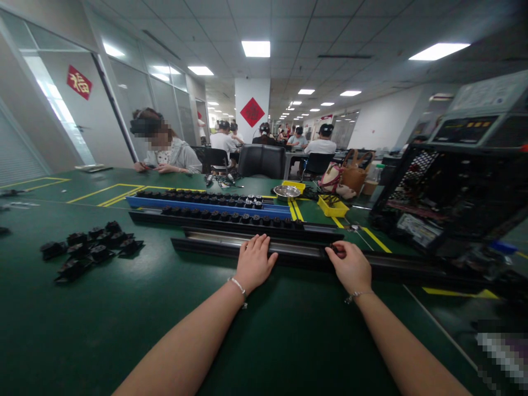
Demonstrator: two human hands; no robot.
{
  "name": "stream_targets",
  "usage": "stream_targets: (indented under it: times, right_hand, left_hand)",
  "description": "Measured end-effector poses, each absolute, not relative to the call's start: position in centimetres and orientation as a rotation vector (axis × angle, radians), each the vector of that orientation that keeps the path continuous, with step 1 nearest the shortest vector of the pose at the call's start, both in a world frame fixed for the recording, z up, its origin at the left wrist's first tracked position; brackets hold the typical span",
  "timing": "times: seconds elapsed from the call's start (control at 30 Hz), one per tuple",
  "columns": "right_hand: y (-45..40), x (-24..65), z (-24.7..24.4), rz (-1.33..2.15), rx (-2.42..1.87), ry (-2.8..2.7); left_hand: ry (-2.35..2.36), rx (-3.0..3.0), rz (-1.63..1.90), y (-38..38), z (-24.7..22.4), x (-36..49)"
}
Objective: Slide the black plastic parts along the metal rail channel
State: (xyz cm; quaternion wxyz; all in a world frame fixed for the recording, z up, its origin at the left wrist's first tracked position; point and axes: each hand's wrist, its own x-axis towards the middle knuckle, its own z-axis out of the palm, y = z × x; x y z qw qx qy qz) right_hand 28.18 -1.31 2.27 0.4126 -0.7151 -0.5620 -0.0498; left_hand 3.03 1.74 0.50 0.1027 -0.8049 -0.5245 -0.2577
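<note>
A long black channel rail (pixel 297 250) lies across the green table in front of me. My left hand (pixel 256 261) rests over it with its fingers stretched out flat. Farther right, my right hand (pixel 350 264) pinches a small black part (pixel 336 250) at the rail; the fingers hide most of it. Behind this rail stands another black rail (pixel 144 217) carrying a row of small black parts (pixel 235 218). A blue rail (pixel 185 206) with similar black parts lies beyond that one.
Loose black parts (pixel 99 252) are heaped on the left. At the back are a metal bowl (pixel 286 191) and a yellow tray (pixel 332 207). An open black computer case (pixel 454 187) stands on the right. Across the table sits a person (pixel 177 157) with hands on the tabletop.
</note>
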Motion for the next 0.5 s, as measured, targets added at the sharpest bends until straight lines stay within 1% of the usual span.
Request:
stream_targets:
  times: [0.5]
  right_hand:
    - [-1.46,27.72,2.43,-0.127,-1.804,-1.451]
  left_hand:
    - [-1.557,-2.381,-0.76,1.79,0.44,3.03]
